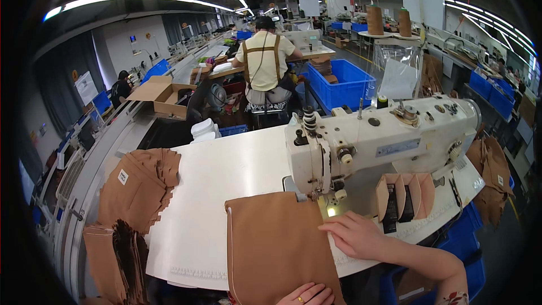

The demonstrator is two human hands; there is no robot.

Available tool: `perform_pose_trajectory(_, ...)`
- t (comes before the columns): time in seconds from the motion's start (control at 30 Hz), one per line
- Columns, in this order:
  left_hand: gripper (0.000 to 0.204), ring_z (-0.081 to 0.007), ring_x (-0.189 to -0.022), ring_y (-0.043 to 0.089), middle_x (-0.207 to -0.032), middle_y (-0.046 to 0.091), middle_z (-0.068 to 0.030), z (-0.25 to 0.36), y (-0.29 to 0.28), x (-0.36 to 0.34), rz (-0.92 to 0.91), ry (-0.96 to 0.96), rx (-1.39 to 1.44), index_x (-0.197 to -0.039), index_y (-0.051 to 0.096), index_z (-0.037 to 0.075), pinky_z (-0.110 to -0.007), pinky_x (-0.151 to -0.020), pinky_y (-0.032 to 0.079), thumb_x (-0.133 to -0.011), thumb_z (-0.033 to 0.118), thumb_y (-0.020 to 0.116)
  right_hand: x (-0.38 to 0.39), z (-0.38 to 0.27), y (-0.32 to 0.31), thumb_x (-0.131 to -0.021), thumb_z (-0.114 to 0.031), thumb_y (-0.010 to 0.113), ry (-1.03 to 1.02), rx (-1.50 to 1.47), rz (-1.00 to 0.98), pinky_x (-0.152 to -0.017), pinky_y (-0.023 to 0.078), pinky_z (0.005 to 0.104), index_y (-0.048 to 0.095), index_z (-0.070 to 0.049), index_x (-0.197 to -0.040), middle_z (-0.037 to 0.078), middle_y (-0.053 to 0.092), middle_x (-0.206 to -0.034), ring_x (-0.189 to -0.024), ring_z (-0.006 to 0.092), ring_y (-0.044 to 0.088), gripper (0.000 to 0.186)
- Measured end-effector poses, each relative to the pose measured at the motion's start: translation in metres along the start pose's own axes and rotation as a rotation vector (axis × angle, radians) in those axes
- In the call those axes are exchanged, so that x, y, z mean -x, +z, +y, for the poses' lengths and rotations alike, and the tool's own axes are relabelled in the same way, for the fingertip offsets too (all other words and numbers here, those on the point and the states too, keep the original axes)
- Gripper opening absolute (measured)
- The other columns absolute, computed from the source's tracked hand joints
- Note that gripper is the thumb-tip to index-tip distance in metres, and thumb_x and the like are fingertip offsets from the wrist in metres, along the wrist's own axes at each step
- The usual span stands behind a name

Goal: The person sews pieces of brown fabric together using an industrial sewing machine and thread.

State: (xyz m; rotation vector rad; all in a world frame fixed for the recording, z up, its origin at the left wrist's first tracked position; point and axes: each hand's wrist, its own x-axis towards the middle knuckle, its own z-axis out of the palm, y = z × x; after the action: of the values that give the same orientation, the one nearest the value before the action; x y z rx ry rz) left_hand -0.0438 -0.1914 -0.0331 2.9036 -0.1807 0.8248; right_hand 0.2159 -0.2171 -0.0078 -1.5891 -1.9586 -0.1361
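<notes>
brown cloth (276, 243) lies flat on the white table (226, 158), near edge hanging toward the wearer. head view: bottom end of cloth is cut off by the frame. top right corner runs up to the machine (389, 141); needle and presser foot too small and cluttered to make out, so can't tell if cloth is under the foot. bright light spot just right of that corner. left hand (310, 295) mostly out of frame, only ringed fingers show, laid on cloth low down; grip can't be told. right hand (353, 237) has fingers close together, tips touching cloth's right edge; thumb hidden, can't tell if pinching.

cloth looks plain mid-brown, matte, roughly rectangular, few creases. thin white line down the left edge, stitch or trim unclear. similar brown pile (135, 186) at left, overlapped, count unreadable. divided box (403, 197) right of the needle holds black strips, lower parts partly hidden.
</notes>
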Motion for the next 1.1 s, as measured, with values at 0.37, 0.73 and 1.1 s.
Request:
perform_pose_trajectory(0.37, 0.045, -0.0320, -0.122, 0.056, -0.125, 0.063, -0.0142, -0.027, 0.005, -0.002, 0.039, -0.089, 0.156, -0.115, 0.068, 0.003, -0.046, -0.104, 0.046, -0.071, 0.013, 0.068, 0.000, 0.039, 0.024, -0.078, -0.009, 0.070, -0.111, 0.104, -0.062, -0.091, 0.047, 0.0370, 0.070, -0.018, -0.120, -0.003, 0.063, -0.128, -0.110, 0.0197, 0.056, 0.042)
perform_pose_trajectory(0.73, 0.035, -0.0282, -0.115, 0.059, -0.117, 0.066, -0.0094, -0.060, 0.001, -0.028, 0.053, -0.158, 0.247, -0.106, 0.072, 0.007, -0.041, -0.095, 0.051, -0.072, 0.014, 0.075, -0.004, 0.036, 0.020, -0.077, -0.007, 0.070, -0.084, 0.115, -0.080, -0.092, 0.049, 0.0358, 0.069, -0.017, -0.122, -0.004, 0.064, -0.129, -0.108, 0.0194, 0.058, 0.046)
perform_pose_trajectory(1.1, 0.043, -0.0300, -0.116, 0.058, -0.117, 0.065, -0.0104, -0.088, 0.011, -0.036, 0.030, -0.140, 0.202, -0.107, 0.071, 0.006, -0.041, -0.098, 0.049, -0.066, 0.017, 0.076, -0.003, 0.037, 0.022, -0.078, -0.008, 0.071, -0.083, 0.064, -0.050, -0.091, 0.048, 0.0356, 0.071, -0.017, -0.120, -0.005, 0.064, -0.129, -0.109, 0.0188, 0.058, 0.043)
